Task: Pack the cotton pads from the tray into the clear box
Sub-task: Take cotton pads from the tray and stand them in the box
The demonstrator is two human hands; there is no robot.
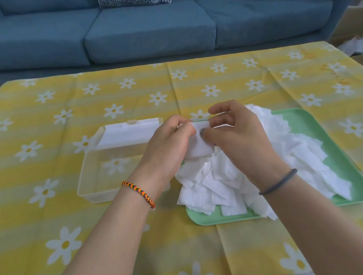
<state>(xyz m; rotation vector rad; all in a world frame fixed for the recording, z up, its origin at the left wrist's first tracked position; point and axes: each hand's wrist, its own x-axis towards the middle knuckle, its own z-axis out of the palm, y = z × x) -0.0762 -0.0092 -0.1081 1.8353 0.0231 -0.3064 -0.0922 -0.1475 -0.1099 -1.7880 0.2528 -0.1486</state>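
Observation:
A heap of white square cotton pads (229, 177) fills a light green tray (350, 177) right of centre. A clear plastic box (96, 186) stands left of the tray, its hinged lid (128, 132) folded back; the box looks bare inside. Above the tray's left end, my left hand (168, 145) and my right hand (236, 131) together hold a small stack of cotton pads (200, 144), fingers and thumbs pinching its edges. The stack is lifted off the heap.
The table wears a yellow cloth with white daisies (115, 110). A blue sofa (149, 28) with two cushions stands behind the far edge. Cardboard boxes (356, 20) lie on the floor at the far right.

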